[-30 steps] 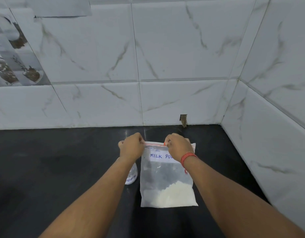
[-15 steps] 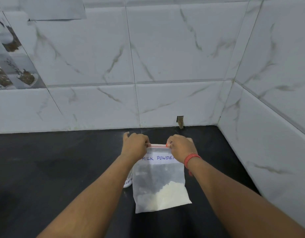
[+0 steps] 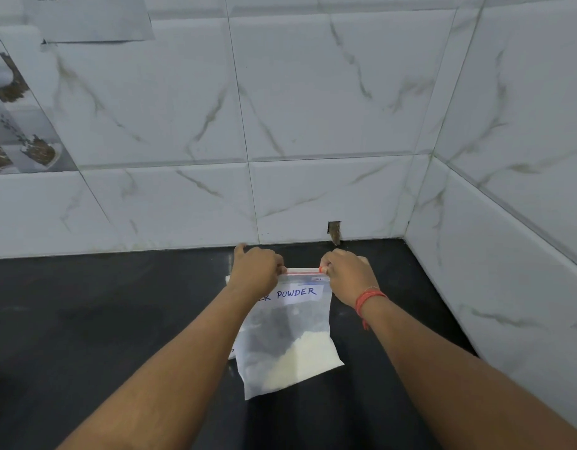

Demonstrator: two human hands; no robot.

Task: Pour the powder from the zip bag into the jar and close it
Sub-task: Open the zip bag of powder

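Observation:
A clear zip bag with a red zip strip and a white label reading "POWDER" hangs upright above the black counter. White powder sits in its lower right corner. My left hand pinches the top edge at the left end. At the right end of the zip, my right hand pinches the same edge. The jar is almost wholly hidden behind the bag and my left forearm; only a white sliver shows at the bag's left side.
White marble-look tiled walls close the counter at the back and on the right. A small notch sits in the back wall at counter level. A paper sheet hangs at the upper left.
The bag has been lifted and shifted left, tilting slightly, and it now covers the jar. Both hands kept their pinch on the zip edge and moved a little closer together.

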